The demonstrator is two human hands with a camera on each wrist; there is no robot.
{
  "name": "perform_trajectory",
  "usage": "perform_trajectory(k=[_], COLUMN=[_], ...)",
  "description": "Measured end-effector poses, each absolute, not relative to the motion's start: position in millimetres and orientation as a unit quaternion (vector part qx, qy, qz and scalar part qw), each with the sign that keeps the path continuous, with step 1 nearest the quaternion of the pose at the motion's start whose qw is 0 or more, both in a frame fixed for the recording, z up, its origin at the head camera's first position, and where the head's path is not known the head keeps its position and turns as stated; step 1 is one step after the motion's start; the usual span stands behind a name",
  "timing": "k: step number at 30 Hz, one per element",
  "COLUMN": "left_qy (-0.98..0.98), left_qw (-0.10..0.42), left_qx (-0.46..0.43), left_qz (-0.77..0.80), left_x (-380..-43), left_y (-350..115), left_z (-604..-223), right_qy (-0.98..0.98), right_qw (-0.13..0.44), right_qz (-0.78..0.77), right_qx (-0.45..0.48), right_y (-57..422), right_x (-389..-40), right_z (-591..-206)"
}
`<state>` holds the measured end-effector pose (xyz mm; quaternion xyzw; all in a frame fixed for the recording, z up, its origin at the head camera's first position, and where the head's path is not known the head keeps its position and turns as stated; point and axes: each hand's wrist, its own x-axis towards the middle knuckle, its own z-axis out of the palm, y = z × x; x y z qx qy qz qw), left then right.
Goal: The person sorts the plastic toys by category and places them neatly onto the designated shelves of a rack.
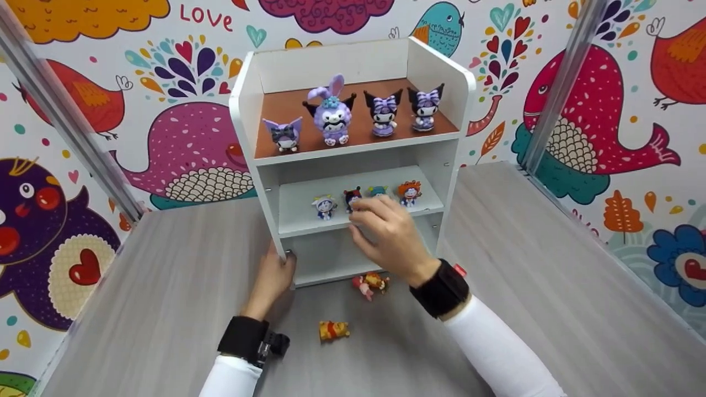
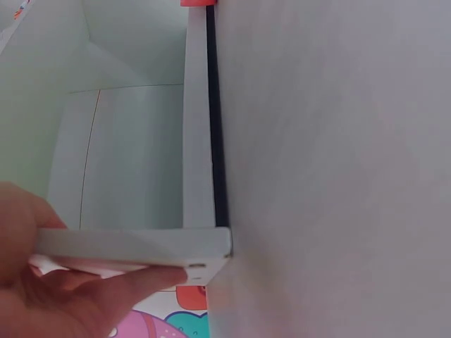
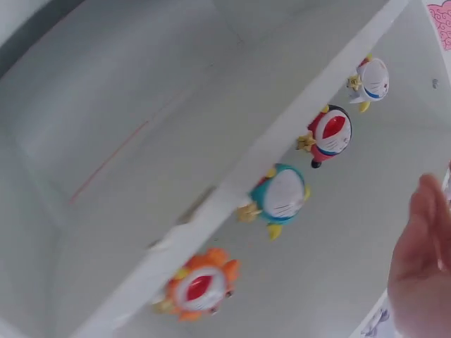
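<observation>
My left hand grips the left side panel of a white toy shelf near its foot. In the left wrist view, thumb and fingers lie on both sides of the panel's edge. My right hand hovers before the middle shelf with slightly bent fingers, holding nothing. Along that shelf stand several cat-like figurines: a white one, a red-and-black one, a teal one and one with an orange mane. In the head view, the right hand partly covers the middle ones.
Purple eared figurines, including one with bunny ears, stand on the brown top shelf. On the grey table lie a yellow bear figurine, a pink figurine and an orange one. Patterned walls enclose the table.
</observation>
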<state>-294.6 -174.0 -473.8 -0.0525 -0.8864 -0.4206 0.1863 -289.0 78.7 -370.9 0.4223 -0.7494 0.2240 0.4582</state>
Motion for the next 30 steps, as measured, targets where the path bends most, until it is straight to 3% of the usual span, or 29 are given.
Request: perform_trajectory(k=[4,9,18,30], left_qy=[-0.885,-0.88,-0.885,-0.882], left_qw=[0.184,0.197,0.182,0.176], left_qx=[-0.047,-0.044,-0.041,-0.053], left_qz=[-0.424,-0.429,-0.428,-0.433], left_x=[-294.9,-295.3,-294.5,-294.9], left_y=[-175.2,-175.5,-173.6,-173.3], left_z=[-472.1,-472.1,-472.8,-473.3], right_qy=[-0.739,-0.767,-0.863,-0.911], right_qw=[0.415,0.299,0.084,-0.032], right_qz=[0.206,0.181,0.14,0.115], right_qx=[0.488,0.538,0.478,0.394], right_y=[91.7,101.1,112.0,115.1], right_x=[-286.7,-295.6,-303.2,-304.8], right_z=[-390.8,-413.2,-436.4,-442.6])
